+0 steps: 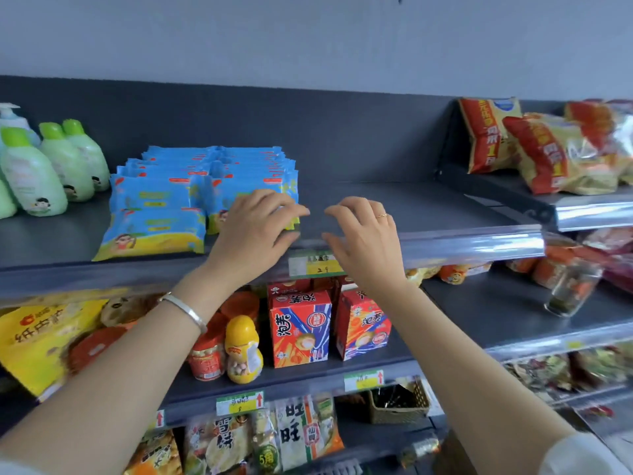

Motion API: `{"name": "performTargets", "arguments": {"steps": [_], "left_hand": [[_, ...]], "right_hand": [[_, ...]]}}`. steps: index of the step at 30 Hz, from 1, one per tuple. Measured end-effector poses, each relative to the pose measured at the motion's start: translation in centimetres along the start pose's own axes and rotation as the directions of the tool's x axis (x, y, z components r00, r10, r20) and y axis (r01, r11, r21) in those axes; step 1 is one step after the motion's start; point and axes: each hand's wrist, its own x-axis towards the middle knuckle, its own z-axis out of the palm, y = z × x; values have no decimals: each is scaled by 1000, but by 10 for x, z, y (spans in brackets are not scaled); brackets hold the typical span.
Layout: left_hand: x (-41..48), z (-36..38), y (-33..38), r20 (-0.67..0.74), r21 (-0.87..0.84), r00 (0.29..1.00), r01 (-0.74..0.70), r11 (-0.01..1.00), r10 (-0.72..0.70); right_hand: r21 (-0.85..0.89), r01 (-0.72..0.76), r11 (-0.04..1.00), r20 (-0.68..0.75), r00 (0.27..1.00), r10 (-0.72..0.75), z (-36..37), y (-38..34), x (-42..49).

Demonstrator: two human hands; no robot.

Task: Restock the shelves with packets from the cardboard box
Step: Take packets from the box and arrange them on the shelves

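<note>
The left hand [255, 231] curls its fingers and thumb round the front right one of the blue and yellow plastic packets [154, 214], which lie in overlapping rows on the dark grey metal top shelf [428, 207]. The right hand [363, 241] hovers just beside it, fingers loosely spread and holding nothing. This looks like the placing step, squaring a packet into its row. Next the left hand must let go and both reach for more from the cardboard box, which is not in view.
</note>
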Motion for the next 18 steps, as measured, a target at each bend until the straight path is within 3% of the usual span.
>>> {"name": "performTargets", "arguments": {"steps": [6,11,15,18], "left_hand": [[25,66,136,104,-227,980,-142,963,169],[23,124,254,304,-369,910,-159,916,281],[10,158,347,517,-420,790,-102,902,330],[-1,175,403,575,-484,723,-77,871,384]], "right_hand": [[-65,-159,985,167,972,167,-56,95,-111],[-185,-256,949,306,902,303,-108,169,-218],[-277,-363,889,510,729,457,-144,217,-306],[-337,-421,842,626,568,535,-165,243,-361]]}}
